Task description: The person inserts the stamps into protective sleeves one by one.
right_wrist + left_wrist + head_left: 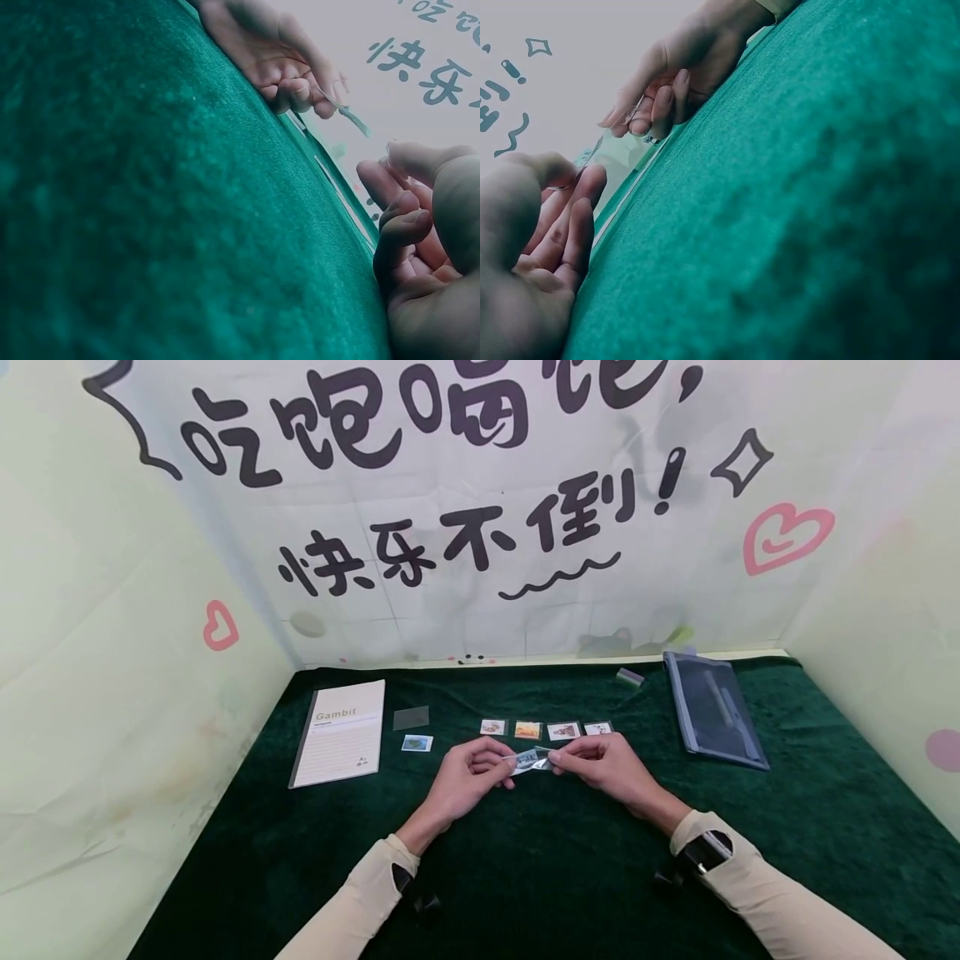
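Just above the cloth, my left hand (474, 774) pinches a small blue picture stamp (527, 758) between thumb and fingertips. My right hand (606, 767) pinches the edge of a small clear plastic sleeve (543, 762), which overlaps the stamp's right end in the head view. Behind the hands runs a row of several sleeved stamps, among them an orange one (528, 730) and a reddish one (563, 732); the right hand partly covers the rightmost stamp (597, 727). Left of my left hand lie another blue stamp (417, 743) and a flat clear sleeve (411, 717).
A white notebook (339, 735) marked Gambit lies at the left of the dark green cloth (525, 877). At the right is a blue zip pouch (716, 710), with a small shiny clear packet (630, 677) near the back edge. A printed white backdrop (450, 635) rises behind.
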Available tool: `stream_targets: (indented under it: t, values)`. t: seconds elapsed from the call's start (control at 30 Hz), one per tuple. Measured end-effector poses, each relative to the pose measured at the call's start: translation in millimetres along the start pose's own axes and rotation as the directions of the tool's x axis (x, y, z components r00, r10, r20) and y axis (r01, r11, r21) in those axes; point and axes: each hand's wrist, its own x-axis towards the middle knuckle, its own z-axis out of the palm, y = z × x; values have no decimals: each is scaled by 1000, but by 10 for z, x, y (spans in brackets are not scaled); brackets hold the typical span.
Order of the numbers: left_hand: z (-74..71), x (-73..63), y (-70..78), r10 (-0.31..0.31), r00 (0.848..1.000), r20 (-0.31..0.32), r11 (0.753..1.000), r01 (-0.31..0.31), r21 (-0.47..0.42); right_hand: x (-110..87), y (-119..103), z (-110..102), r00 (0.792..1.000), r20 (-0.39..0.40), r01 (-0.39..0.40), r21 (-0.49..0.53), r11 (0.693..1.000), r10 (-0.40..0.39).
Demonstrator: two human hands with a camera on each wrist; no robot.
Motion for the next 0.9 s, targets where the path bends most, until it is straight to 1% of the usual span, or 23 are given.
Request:
stream_targets:
  t: [0.17,0.33,0.57,0.7,0.83,0.9]
  values:
    - [2,-5,6,12,1000,23,1000,-12,21,9,14,8,1000,8,-1,-31,1000,1]
    - [2,-4,3,20,998,54,999,-22,40,6,17,12,999,32,25,-44,999,-24]
    - [-4,-12,5,6,996,92,999,-10,46,0,12,18,997,60,50,-46,998,-47]
    - [1,-16,18,15,993,118,997,-24,74,-2,11,28,994,86,77,-59,995,-71]
    - [10,-15,19,25,991,131,996,-37,83,-4,15,33,988,124,97,-52,994,-90]
    - [16,-10,16,28,991,128,996,-39,83,-7,15,31,988,127,94,-48,994,-88]
